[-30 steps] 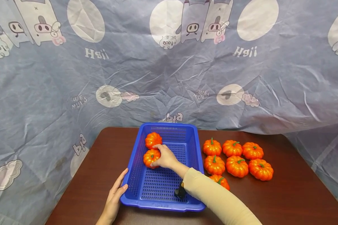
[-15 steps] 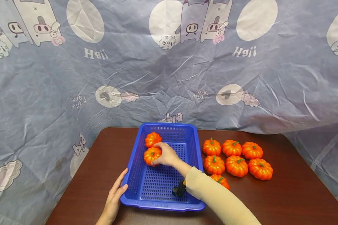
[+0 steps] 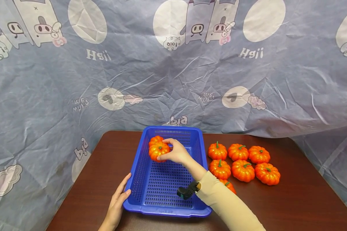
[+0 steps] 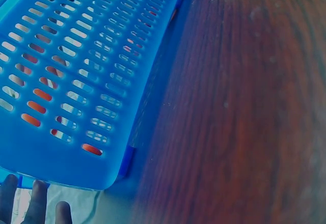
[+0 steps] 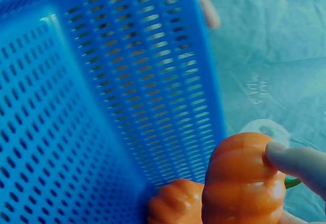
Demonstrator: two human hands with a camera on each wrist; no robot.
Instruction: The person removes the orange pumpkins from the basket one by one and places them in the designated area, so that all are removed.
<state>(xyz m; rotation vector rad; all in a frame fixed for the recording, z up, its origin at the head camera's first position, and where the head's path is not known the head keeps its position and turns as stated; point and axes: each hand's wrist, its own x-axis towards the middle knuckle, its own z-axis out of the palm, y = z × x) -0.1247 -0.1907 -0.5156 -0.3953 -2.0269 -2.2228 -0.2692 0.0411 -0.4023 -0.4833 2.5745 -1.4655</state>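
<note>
In the head view my right hand (image 3: pixel 176 152) grips a small orange pumpkin (image 3: pixel 158 151) by its side, thumb near and fingers far, up inside the blue basket (image 3: pixel 167 210). Behind it a second pumpkin (image 3: pixel 155 140) is partly covered. The right wrist view has the held pumpkin (image 5: pixel 242 183) close to the camera with the thumb (image 5: pixel 293 160) on it, and the other pumpkin (image 5: pixel 175 203) lower down in the basket. My left hand (image 3: pixel 115 202) rests with extended fingers against the basket's left side. Its fingertips (image 4: pixel 38 193) show at the basket's edge in the left wrist view.
Several more orange pumpkins (image 3: pixel 243 171) with green stems stand in rows on the brown table (image 3: pixel 300 205), right of the basket. A black wrist device (image 3: pixel 188 191) hangs below my right wrist, over the basket floor. A printed grey cloth (image 3: pixel 173 70) closes off the back.
My right hand has lifted the nearer pumpkin up and slightly away from me, so that it now covers much of the farther one. The left hand and basket stay put.
</note>
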